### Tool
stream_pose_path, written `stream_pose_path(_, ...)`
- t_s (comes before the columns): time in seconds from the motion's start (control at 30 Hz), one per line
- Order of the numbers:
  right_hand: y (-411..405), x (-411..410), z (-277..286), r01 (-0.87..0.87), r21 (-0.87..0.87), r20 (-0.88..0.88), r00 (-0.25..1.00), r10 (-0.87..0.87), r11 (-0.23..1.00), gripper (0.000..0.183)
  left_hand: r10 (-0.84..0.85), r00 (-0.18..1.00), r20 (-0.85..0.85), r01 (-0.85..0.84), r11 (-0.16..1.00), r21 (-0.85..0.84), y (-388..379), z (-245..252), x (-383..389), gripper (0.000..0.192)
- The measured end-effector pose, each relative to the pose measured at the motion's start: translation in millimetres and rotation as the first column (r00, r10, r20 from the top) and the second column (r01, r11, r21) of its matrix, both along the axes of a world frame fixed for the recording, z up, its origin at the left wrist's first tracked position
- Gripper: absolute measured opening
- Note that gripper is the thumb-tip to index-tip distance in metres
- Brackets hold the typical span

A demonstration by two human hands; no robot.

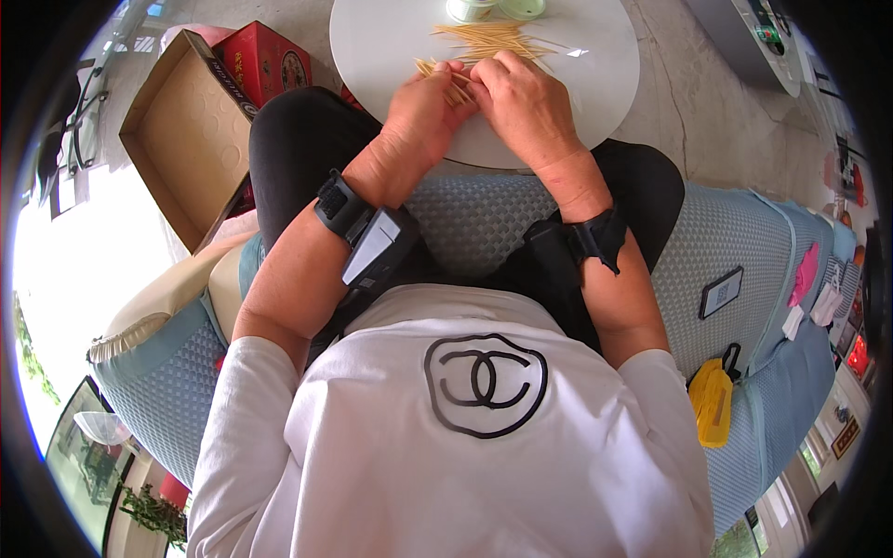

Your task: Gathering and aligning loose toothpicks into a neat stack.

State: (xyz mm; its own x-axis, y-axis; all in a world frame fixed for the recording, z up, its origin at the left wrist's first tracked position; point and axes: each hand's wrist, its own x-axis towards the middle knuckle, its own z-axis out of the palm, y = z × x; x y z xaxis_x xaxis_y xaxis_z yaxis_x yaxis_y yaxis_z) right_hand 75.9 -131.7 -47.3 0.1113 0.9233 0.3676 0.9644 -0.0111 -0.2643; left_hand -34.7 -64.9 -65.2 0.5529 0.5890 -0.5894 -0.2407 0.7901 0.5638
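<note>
My left hand (427, 101) is closed around a small bunch of wooden toothpicks (457, 94), whose pointed ends stick out on both sides of the thumb. Close against it, my right hand (520, 94) has its thumb and fingertips together at the bunch; one toothpick seems pinched there, though the curled fingers partly hide it. Just beyond both hands, a loose pile of toothpicks (488, 36) lies on the round white table (600, 84). At the table's far side are a small light-colored tub (471, 10) and a green lid (522, 7), both cut off by the picture's top edge.
An open cardboard tray (188, 139) leans beside a red box (268, 63) left of my knee. The blue quilted sofa (670, 279) bears a phone (721, 293) and a yellow pouch (711, 404) on my right. Black straps with devices sit on both forearms.
</note>
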Motion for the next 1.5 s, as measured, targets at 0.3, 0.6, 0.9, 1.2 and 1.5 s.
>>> stream_pose_path(0.3,-0.4,18.4,7.9,-0.118,0.059,-0.286,0.949,0.130,0.991,0.008,0.011,0.998,0.059,-0.011,1.000,0.004,2.5,5.2,-1.2,0.025)
stream_pose_path(0.6,-6.1,27.0,16.9,0.090,-0.010,-0.719,0.692,-0.070,0.996,0.008,-0.061,0.997,0.044,0.060,0.997,0.043,0.9,9.8,-1.2,0.020)
stream_pose_path(0.9,5.6,-1.5,0.7,0.268,0.079,-0.628,0.761,-0.161,0.960,0.007,-0.277,0.949,0.151,0.264,0.959,0.102,-11.9,15.0,0.5,0.035)
stream_pose_path(1.2,6.0,3.4,-4.5,0.226,0.079,-0.682,0.722,-0.113,0.971,0.014,-0.276,0.936,0.219,0.270,0.961,0.060,-10.8,16.2,0.0,0.033)
stream_pose_path(1.5,-5.6,15.1,31.1,-0.291,0.033,-0.649,0.721,0.241,0.956,0.086,-0.310,0.919,0.244,0.313,0.949,0.029,1.2,11.5,-9.0,0.031)
